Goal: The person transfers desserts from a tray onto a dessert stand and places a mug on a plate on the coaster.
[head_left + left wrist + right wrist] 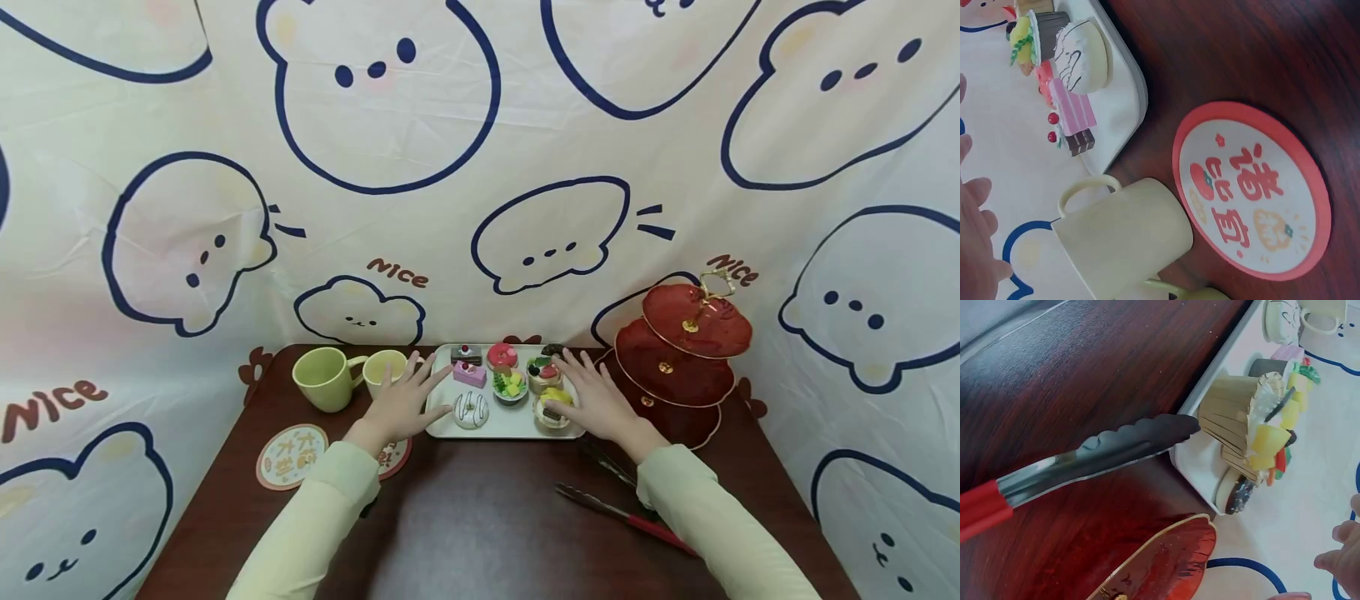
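Observation:
My left hand (401, 402) is held with its fingers spread over the left end of a white tray (517, 429), close to a yellow cup (377, 369). Over the tray's right end, my right hand (606, 404) also has its fingers spread. Neither hand holds anything. On the tray stand a white iced donut (471, 410), a pink cake slice (469, 374), a pink donut (502, 357) and several fruit-topped cupcakes (1229, 406). A chocolate cake slice (1080, 142) lies behind the pink one. A chocolate donut (1235, 490) is at the tray's back right corner.
Another yellow cup (322, 381) stands farther left. Two round coasters lie in front, one pale (291, 457) and one red-rimmed (1241, 194), partly under the left arm. Red-handled tongs (600, 502) lie near the right forearm. A red three-tier stand (641, 358) rises at the back right.

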{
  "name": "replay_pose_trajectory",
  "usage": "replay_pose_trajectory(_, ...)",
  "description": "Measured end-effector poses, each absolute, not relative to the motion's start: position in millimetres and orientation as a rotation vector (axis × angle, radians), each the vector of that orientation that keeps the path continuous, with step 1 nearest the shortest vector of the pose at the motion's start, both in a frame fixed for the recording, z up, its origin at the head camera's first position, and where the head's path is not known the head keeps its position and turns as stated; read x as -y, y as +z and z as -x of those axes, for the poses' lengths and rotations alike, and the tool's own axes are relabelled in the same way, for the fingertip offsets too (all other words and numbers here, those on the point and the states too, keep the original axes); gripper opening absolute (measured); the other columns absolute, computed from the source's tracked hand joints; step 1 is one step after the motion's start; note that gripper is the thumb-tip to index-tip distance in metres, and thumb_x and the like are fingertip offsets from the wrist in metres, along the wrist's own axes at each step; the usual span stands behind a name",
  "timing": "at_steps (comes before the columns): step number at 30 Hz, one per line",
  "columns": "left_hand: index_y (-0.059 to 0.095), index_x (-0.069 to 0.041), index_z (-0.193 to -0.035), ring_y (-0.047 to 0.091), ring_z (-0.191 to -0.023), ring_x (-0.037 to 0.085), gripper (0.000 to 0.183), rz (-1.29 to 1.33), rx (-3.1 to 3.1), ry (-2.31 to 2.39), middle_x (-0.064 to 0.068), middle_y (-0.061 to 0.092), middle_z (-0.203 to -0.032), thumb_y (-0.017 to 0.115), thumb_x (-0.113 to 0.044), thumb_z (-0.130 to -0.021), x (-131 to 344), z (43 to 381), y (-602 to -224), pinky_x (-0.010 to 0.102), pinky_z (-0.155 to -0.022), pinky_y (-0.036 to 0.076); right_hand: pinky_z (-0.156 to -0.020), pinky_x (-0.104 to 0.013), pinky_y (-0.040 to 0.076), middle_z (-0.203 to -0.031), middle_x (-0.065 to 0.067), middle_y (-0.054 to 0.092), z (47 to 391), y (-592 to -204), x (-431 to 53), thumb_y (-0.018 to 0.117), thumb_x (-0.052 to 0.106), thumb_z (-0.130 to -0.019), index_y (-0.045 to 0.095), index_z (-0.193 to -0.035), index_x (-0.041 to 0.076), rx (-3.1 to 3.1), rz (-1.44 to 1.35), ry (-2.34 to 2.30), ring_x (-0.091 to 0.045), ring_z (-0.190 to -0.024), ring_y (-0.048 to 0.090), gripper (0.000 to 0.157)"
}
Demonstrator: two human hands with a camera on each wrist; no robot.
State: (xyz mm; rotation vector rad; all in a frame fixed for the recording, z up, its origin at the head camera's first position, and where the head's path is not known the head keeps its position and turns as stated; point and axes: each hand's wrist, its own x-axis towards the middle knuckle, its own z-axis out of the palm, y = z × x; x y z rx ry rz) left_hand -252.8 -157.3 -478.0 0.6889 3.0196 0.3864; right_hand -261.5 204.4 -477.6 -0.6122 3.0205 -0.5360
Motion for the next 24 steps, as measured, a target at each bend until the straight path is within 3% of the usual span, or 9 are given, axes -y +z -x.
replay_pose_trajectory(6, 0.036, -0.022, -0.161, 0.016, -0.153, 0.039, 0.069, -0.726, -3.028, 0.376, 0.014, 0.028, -0.166, 0.056, -0.05, -0.102, 163, 248, -477, 0.071, -0.117, 0.009, -0.119, -0.065, 0.016, -0.165, -0.018, 0.029, 247, -471, -214, 0.066, 0.053, -0.096, 0.039, -0.158, 0.01, -3.027, 0.673, -0.624, -0.045, -0.151, 0.019, 0.08)
replay_pose_trajectory(14, 0.046, -0.017, -0.155, 0.038, -0.144, 0.042, 0.061, -0.835, -3.066, 0.406, 0.017, 0.048, -0.154, 0.061, -0.041, -0.101, 168, 242, -479, 0.068, -0.112, 0.03, -0.115, -0.064, 0.028, -0.162, -0.017, 0.036, 225, -469, -226, 0.071, 0.042, -0.096, 0.044, -0.155, 0.005, -3.046, 0.729, -0.659, -0.044, -0.149, 0.027, 0.075)
replay_pose_trajectory(19, 0.054, -0.011, -0.148, 0.047, -0.137, 0.044, 0.055, -0.919, -3.091, 0.467, 0.018, 0.058, -0.143, 0.066, -0.033, -0.099, 169, 242, -485, 0.063, -0.111, 0.036, -0.11, -0.064, 0.037, -0.157, -0.017, 0.044, 213, -469, -236, 0.072, 0.041, -0.095, 0.049, -0.152, 0.009, -3.077, 0.722, -0.683, -0.041, -0.145, 0.037, 0.069)
replay_pose_trajectory(24, 0.065, -0.006, -0.133, 0.063, -0.119, 0.037, 0.044, -1.018, -3.125, 0.456, 0.017, 0.068, -0.126, 0.074, -0.022, -0.093, 167, 244, -495, 0.054, -0.101, 0.049, -0.104, -0.061, 0.044, -0.151, -0.017, 0.051, 202, -472, -249, 0.073, 0.038, -0.095, 0.054, -0.148, 0.009, -3.133, 0.75, -0.712, -0.039, -0.136, 0.05, 0.064)
